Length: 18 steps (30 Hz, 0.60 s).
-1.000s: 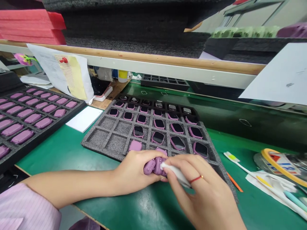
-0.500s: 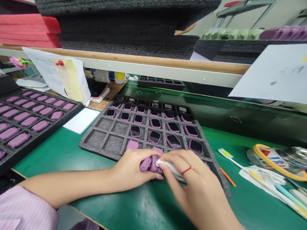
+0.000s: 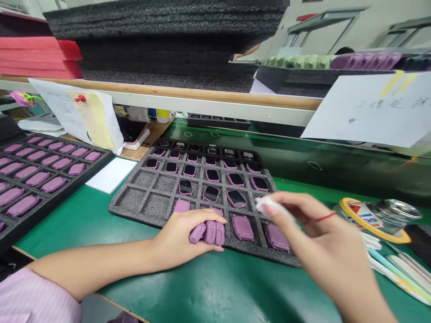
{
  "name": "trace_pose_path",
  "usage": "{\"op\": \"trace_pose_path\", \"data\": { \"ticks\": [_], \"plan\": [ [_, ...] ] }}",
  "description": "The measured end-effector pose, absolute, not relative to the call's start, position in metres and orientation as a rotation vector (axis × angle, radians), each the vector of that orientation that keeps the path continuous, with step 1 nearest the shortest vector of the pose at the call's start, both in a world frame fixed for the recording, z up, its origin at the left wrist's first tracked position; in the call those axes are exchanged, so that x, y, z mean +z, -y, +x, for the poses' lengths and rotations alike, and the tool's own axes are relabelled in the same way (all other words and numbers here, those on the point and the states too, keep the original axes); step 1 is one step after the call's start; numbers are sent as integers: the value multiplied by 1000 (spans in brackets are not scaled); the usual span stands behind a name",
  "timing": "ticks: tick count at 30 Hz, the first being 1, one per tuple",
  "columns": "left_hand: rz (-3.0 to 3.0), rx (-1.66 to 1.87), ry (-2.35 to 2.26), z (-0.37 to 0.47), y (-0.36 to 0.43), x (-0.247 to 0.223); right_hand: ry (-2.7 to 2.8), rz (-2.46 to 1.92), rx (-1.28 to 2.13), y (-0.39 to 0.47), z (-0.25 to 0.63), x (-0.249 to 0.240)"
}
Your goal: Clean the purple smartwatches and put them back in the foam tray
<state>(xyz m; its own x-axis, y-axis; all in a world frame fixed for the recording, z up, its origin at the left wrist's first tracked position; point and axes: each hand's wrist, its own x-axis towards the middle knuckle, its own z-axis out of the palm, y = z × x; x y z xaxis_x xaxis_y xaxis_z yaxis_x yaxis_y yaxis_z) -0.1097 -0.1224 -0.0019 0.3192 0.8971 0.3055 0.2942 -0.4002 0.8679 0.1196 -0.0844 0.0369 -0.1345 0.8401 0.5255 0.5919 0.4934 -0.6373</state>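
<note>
My left hand (image 3: pixel 183 233) is closed around about three purple watch cases (image 3: pixel 210 232), pressed side by side at the front edge of a grey foam tray (image 3: pixel 134 211). In the tray's compartments sit watch cases, some with dark screens up, such as the watch (image 3: pixel 210 193), and others purple side up, like the watch case (image 3: pixel 243 227). My right hand (image 3: pixel 316 233) pinches a wad of white cloth or tissue (image 3: pixel 271 206) over the tray's right side, apart from the left hand. What the right hand's lower fingers do is partly hidden.
A second foam tray (image 3: pixel 63 190) of purple cases lies left, beside white paper (image 3: pixel 112 175). At right stand a glass jar (image 3: pixel 397 213) with a roll of tape (image 3: pixel 346 208) and several pens or brushes (image 3: pixel 400 276). A shelf edge (image 3: pixel 188 94) crosses above, with black foam stacked on it.
My right hand has moved right, away from the watch cases, taking the white wad along. My left hand still grips the cases. The view has shifted a little.
</note>
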Motion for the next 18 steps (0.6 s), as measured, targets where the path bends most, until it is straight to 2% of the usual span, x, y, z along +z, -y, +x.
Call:
{"op": "trace_pose_path", "data": {
  "ticks": [6,10,18],
  "plan": [
    [1862,1085,-1018,-112,122,-4,1589,-1924,150,36,200,30],
    [1847,978,-1121,-117,122,-4,1869,-2011,367,24,227,16],
    [1706,863,-1156,-125,117,-9,1732,-2187,224,33,271,14]
  ]
}}
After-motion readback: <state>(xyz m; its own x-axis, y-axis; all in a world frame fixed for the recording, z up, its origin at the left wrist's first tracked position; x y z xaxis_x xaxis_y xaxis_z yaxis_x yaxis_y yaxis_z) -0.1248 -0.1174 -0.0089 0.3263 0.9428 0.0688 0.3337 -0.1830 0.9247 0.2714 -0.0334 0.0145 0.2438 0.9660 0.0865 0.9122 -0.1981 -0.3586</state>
